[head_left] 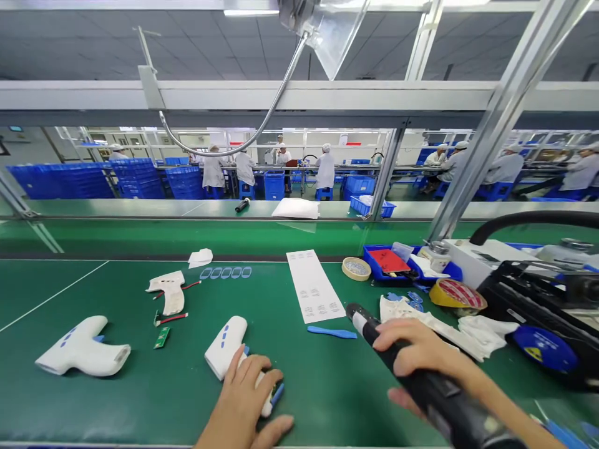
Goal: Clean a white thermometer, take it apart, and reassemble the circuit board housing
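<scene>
**Here, two hands at a green bench: one on a white housing, one on a black driver**

Here the left hand [243, 399] lies flat over the lower end of a white gun-shaped housing [228, 345], fingers spread and pressing it to the green mat [140, 386]; it rests on the part rather than closing around it. The housing lies near the front edge of the bench, its blue-buttoned head pointing away from the person, with a blue piece showing at its near end.

The right hand [423, 355] is wrapped tight around a black electric screwdriver [421, 380], whose silver-banded tip points up and to the left, just right of the housing and apart from it.

Further left lies a second complete white housing [82, 355], and behind it an open half shell [169, 290] with red wires beside a small green circuit board [161, 337]. A blue plastic strip [332, 332] lies between the two hands, just below a white label sheet [313, 285]. On the right are a roll of tape [356, 269], a blue tray [388, 265], a yellow and red tape roll [456, 295] and white cloth gloves [449, 327]. Other people in white coats work at far benches.
</scene>
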Motion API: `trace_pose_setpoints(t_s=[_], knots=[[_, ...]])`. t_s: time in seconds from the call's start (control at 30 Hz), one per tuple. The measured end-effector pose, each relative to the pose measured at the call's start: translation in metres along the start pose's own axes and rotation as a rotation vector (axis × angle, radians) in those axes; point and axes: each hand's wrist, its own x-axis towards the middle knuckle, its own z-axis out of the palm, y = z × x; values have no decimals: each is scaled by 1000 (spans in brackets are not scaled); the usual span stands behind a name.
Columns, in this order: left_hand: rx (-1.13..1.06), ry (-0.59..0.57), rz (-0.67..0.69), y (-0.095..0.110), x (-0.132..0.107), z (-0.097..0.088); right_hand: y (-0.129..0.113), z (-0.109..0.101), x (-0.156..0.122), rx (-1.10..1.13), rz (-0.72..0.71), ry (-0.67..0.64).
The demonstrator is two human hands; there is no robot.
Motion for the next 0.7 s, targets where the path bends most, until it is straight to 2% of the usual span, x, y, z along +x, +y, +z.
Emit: trace_pose_setpoints(t_s=[0.07, 0.17, 0.3, 0.4, 0.47, 0.5, 0.6, 0.7], knots=[[41, 13, 167, -9, 3, -6, 13, 1, -17, -221, -57, -128], [79, -95, 302, -18, 13, -17, 31, 4, -44, -401, -88, -248], [101, -220, 263, -23, 43, -28, 53, 8, -76, -450, -71, -222], [202, -382, 160, -23, 89, -26, 65, 9, -90, -458, -9, -143], [283, -519, 121, -21, 128, -19, 69, 10, -94, -451, 36, -29], [306, -546, 109, -20, 149, -12, 70, 9, -95, -446, 59, 30], [347, -557, 42, -13, 209, 15, 69, 8, -92, -422, 130, 122], [342, -551, -48, -4, 255, 47, 65, 5, -88, -396, 177, 130]])
